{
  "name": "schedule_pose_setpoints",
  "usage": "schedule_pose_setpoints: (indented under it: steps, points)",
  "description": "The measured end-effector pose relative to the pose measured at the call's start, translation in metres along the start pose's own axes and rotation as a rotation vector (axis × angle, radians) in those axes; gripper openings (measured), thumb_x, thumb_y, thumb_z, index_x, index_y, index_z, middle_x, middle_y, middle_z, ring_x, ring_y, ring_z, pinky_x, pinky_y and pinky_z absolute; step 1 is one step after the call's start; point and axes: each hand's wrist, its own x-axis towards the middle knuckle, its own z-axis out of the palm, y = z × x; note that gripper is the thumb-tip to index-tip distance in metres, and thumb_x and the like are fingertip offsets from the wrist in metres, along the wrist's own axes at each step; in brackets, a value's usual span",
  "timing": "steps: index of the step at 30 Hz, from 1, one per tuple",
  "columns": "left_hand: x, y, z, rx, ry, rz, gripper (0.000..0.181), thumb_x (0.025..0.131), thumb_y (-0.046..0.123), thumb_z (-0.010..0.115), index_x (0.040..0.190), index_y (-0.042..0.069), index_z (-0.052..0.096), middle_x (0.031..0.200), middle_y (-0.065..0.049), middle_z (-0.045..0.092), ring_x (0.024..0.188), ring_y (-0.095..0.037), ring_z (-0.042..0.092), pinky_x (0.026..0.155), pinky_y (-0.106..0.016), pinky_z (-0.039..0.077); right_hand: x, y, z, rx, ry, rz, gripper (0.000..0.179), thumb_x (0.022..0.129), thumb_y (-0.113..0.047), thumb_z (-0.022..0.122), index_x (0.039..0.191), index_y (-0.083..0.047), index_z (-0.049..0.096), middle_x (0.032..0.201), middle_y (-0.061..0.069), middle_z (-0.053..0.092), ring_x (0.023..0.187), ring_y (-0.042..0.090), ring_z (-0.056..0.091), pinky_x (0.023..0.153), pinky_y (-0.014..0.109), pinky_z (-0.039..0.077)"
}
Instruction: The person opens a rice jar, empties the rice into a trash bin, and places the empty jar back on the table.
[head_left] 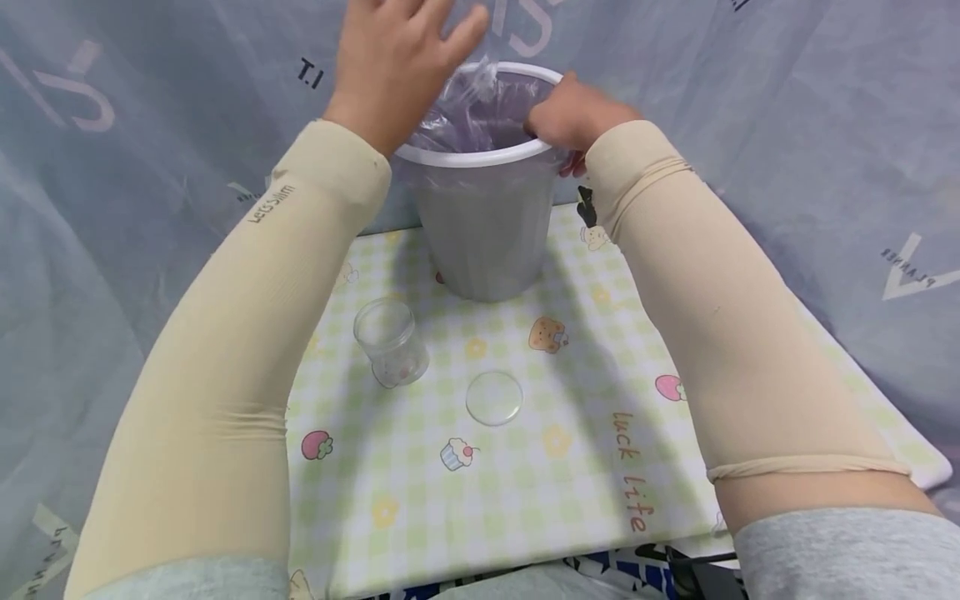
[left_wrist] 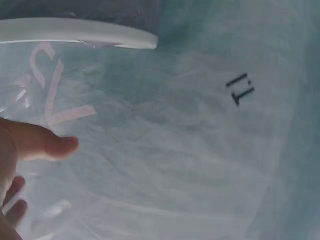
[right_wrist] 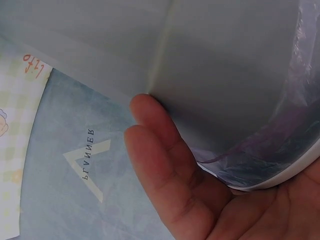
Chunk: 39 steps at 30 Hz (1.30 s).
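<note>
A grey trash can (head_left: pixel 487 225) with a white rim (head_left: pixel 468 158) stands at the back of the table. Inside it is a thin, clear, purplish plastic bag (head_left: pixel 468 108), whose edge folds over the rim on the right. My right hand (head_left: pixel 581 117) grips the rim at the right, fingers (right_wrist: pixel 155 165) along the outside wall. Above the can's left side is my left hand (head_left: pixel 397 62), thumb stuck out apart from the fingers; its fingertips are cut off at the top of the head view. Filmy plastic shows around that hand in the left wrist view.
A clear open jar (head_left: pixel 392 342) is on the checked tablecloth (head_left: pixel 510 483), left of centre. A clear round disc (head_left: pixel 494 398) lies flat to its right. Grey-blue printed sheeting (head_left: pixel 187 108) hangs close behind and beside the table.
</note>
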Motion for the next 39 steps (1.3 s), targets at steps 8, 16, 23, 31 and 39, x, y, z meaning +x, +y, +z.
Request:
schedule_pose_setpoints:
  steps: [8,16,23,31,39]
  points:
    - [-0.004,0.015,-0.030,-0.328,-0.069,-0.364,0.064,0.098,0.005,0.046,0.157,0.030,0.042,0.157,-0.005,0.049,0.142,-0.031,0.046,0.121,-0.056,0.020,0.001,0.000,-0.003,-0.019,-0.022,-0.012,0.100,0.101,-0.041,0.041,0.153,-0.006,-0.036,0.158,0.031,0.038,0.069,0.027,0.075,0.068,0.042,0.063]
    - [-0.037,0.041,-0.070,-0.569,-0.048,-0.521,0.079,0.075,0.035,0.085,0.145,0.021,0.053,0.138,0.000,0.064,0.125,-0.027,0.057,0.103,-0.050,0.031,-0.001,0.000,-0.002,0.007,-0.022,-0.036,0.110,0.098,-0.060,0.042,0.154,-0.005,-0.033,0.153,0.030,0.043,0.068,0.027,0.074,0.067,0.042,0.063]
    - [-0.066,0.075,-0.090,-0.671,-0.055,-0.609,0.093,0.069,0.058,0.087,0.145,0.017,0.053,0.129,0.001,0.068,0.114,-0.027,0.060,0.091,-0.049,0.037,0.000,0.002,-0.004,0.013,-0.022,-0.065,0.115,0.095,-0.059,0.047,0.153,0.000,-0.033,0.123,0.023,0.063,0.065,0.025,0.073,0.064,0.042,0.062]
    - [-0.100,0.120,-0.083,-0.839,-0.160,-0.669,0.101,0.064,0.063,0.091,0.145,0.015,0.053,0.131,-0.002,0.066,0.109,-0.029,0.055,0.086,-0.049,0.036,0.002,0.003,-0.004,-0.011,-0.015,-0.009,0.100,0.099,-0.042,0.041,0.155,-0.004,-0.033,0.131,0.024,0.057,0.070,0.028,0.075,0.069,0.042,0.063]
    - [-0.125,0.160,-0.072,-1.054,-0.196,-0.666,0.100,0.064,0.057,0.094,0.141,0.008,0.053,0.127,-0.009,0.059,0.113,-0.026,0.057,0.099,-0.040,0.048,-0.001,0.003,-0.003,-0.011,-0.004,-0.008,0.097,0.100,-0.042,0.039,0.158,-0.004,-0.029,0.149,0.029,0.045,0.073,0.028,0.075,0.069,0.041,0.063]
